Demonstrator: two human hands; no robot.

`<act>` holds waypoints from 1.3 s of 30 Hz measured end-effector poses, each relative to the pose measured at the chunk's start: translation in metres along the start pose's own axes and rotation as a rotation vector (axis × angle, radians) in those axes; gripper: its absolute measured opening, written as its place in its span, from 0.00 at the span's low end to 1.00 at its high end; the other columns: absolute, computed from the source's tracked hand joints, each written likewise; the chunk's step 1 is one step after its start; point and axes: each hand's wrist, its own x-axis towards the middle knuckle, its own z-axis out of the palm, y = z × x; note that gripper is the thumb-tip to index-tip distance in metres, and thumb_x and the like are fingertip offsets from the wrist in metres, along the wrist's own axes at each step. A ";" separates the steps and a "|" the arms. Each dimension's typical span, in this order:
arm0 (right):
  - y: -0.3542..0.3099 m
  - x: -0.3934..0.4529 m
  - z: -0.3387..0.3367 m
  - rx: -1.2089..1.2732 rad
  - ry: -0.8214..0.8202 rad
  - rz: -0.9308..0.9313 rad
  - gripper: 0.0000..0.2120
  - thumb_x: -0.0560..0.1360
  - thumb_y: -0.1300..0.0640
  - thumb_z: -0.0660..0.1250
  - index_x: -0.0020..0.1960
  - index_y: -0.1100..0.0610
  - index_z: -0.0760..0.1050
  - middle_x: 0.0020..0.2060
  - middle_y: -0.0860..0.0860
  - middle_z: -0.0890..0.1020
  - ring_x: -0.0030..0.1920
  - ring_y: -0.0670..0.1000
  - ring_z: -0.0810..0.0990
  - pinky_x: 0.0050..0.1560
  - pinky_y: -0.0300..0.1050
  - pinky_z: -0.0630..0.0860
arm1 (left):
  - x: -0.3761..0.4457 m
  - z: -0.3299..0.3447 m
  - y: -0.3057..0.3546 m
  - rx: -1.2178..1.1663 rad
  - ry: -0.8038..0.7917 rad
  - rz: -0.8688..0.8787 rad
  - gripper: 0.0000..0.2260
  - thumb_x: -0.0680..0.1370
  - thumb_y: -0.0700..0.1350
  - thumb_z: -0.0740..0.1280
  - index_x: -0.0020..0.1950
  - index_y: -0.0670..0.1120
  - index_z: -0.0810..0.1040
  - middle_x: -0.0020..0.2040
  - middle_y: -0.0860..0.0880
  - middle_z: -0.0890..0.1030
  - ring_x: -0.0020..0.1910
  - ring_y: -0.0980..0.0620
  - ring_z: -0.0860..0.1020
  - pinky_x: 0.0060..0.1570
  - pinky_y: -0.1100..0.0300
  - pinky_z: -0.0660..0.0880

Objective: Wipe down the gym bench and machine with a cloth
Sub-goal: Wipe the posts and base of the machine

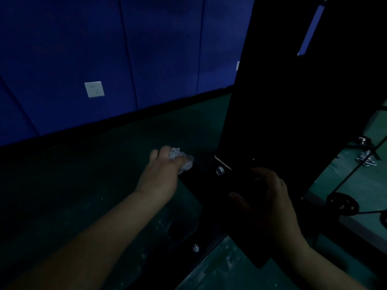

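Cloth (180, 162) is bunched in my left hand (162, 174), fingers curled round it w/ white wads poking out past the knuckles. It's pressed low down at the foot of the machine (282, 91), on or just above the dark base bar (201, 185) that runs along the floor toward me, can't tell if it's actually touching, too dark. Upright of the machine rises just to the right of the cloth; a bolt (219, 170) sits at the joint between upright and bar, near the cloth's right edge.

Right hand (266, 197) is nearer me, on the right side of the same bar, fingers curled over something dark. Prob gripping the frame to steady myself, but I can't tell what's under the fingers.

What matters next: the bar's long axis runs from the upright's foot diagonally back toward me and down-right in the view, so the unwiped length lies toward my body from the cloth. Left hand is the 1 w/ the cloth and it's at the far end, so I'd guess the stroke is a pull back along the bar, right hand likely needs to shift out of the way.

2nd bolt (196, 247) lower down on the bar. Further out: green floor (83, 185), blue wall (146, 49) w/ a socket (94, 89), a cable pulley (342, 204) far right. No bench in view
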 end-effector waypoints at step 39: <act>-0.008 0.034 -0.007 0.119 -0.014 -0.016 0.39 0.70 0.61 0.74 0.74 0.49 0.58 0.62 0.49 0.69 0.58 0.46 0.72 0.55 0.40 0.70 | 0.002 -0.010 0.025 -0.010 0.067 0.088 0.21 0.76 0.35 0.63 0.63 0.55 0.76 0.64 0.46 0.67 0.61 0.46 0.62 0.59 0.53 0.69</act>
